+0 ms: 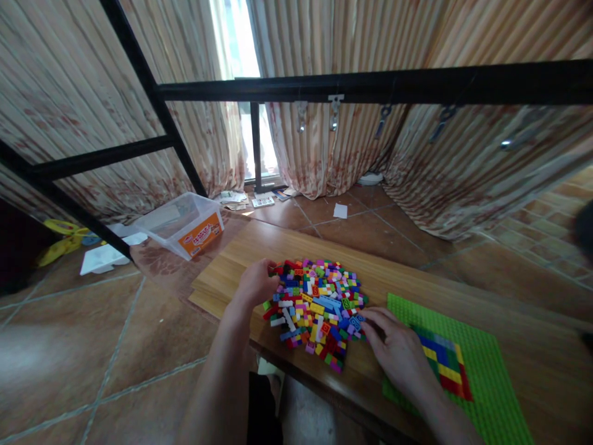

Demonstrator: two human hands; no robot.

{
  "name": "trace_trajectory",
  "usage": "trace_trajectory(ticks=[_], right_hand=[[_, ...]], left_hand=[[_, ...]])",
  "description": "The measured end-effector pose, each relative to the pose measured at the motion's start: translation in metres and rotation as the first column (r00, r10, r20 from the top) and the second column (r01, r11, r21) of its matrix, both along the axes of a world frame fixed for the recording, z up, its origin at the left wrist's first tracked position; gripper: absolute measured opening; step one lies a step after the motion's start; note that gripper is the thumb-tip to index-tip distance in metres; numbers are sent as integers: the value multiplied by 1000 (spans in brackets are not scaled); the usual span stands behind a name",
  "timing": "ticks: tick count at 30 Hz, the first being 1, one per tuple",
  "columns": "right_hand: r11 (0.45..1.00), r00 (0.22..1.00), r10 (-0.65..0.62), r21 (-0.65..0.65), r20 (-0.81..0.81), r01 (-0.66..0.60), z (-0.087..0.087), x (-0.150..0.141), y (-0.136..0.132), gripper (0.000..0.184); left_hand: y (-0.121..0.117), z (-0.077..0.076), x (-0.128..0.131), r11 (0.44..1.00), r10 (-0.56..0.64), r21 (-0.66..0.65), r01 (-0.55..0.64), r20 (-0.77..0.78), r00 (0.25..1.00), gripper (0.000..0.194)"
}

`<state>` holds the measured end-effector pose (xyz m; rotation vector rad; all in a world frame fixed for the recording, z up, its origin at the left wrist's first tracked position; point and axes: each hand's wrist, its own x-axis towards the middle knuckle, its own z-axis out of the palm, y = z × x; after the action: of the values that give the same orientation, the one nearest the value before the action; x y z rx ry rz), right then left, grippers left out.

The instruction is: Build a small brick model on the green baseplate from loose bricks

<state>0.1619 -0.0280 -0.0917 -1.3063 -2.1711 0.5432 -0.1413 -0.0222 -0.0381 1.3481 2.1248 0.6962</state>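
In the head view, there we were, hands well apart, the brick pile [317,306] between them on the wooden table [250,241]! Our left hand [257,284] met its left edge; our right hand [393,340] reached a blue brick [356,322], though we couldn't tell whether either gripped anything. Rightward, a green baseplate [498,383] bore coloured bricks [447,361].

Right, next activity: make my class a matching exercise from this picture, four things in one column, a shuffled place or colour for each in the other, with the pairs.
Column one
1. Left hand
2. Right hand
3. Baseplate
4. Plastic box

Column two
A. Green, with a multicoloured patch of bricks on it
B. At the right edge of the brick pile
C. See-through, with an orange label
D. At the left edge of the brick pile

Pairs: 1-D, 2-B, 3-A, 4-C
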Motion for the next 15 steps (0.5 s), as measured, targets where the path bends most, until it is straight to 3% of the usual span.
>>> trace_trajectory(ticks=[3,7,10,15], right_hand=[[1000,1000,-17,-2,-20,17,4,-1,0,22],[999,996,-47,14,-78,48,11,-5,-1,21],[994,979,-89,41,-185,98,18,-7,-2,21],[985,920,-113,79,-376,153,33,-8,-6,20]], left_hand=[[-3,6,0,989,-100,141,48,387,917,31],[-6,17,14,969,-227,235,74,738,635,35],[-6,21,37,977,-210,200,70,875,436,38],[-4,18,84,981,-162,129,147,956,246,30]])
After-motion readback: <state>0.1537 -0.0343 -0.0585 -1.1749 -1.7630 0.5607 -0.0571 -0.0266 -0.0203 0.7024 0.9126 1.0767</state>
